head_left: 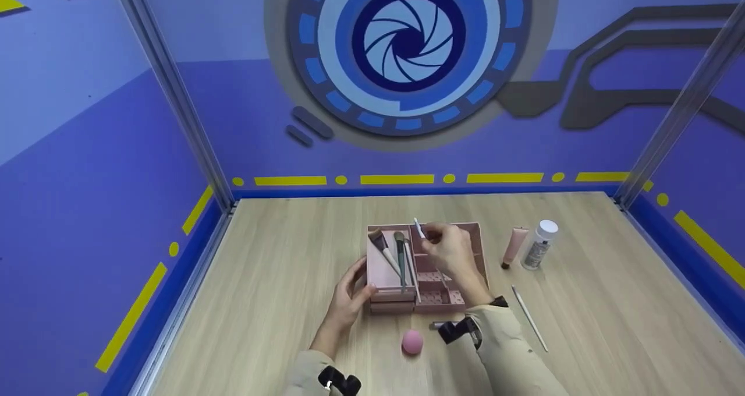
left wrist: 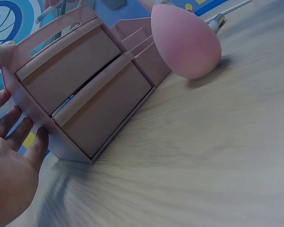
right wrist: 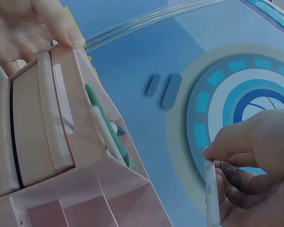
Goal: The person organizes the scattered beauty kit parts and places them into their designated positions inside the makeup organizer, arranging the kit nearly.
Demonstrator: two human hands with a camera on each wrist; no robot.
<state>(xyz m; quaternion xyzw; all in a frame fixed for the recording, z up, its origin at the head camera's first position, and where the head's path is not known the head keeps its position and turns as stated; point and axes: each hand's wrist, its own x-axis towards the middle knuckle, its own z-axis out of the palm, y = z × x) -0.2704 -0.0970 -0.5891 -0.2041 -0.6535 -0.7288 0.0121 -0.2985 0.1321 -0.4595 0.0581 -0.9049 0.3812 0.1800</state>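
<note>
A pink makeup organizer (head_left: 391,306) stands on the table, two drawers at its left and open compartments at its right. My left hand (head_left: 348,297) grips its left side, thumb over the top edge and fingers along the side wall (left wrist: 31,113). Above the compartments, my right hand (head_left: 451,247) pinches a slim white stick (right wrist: 211,194) with small print between thumb and fingers. What kind of stick it is cannot be told. Several makeup brushes (head_left: 399,250) lie in the organizer's top tray, a green-handled one (right wrist: 104,120) among them.
A pink egg-shaped makeup sponge (head_left: 412,342) sits in front of the organizer, near a small silvery item (head_left: 436,325) partly hidden by the right wrist camera. To the right stand a pink tube (head_left: 514,247) and a white-capped bottle (head_left: 540,246). A thin white stick (head_left: 529,318) lies nearer.
</note>
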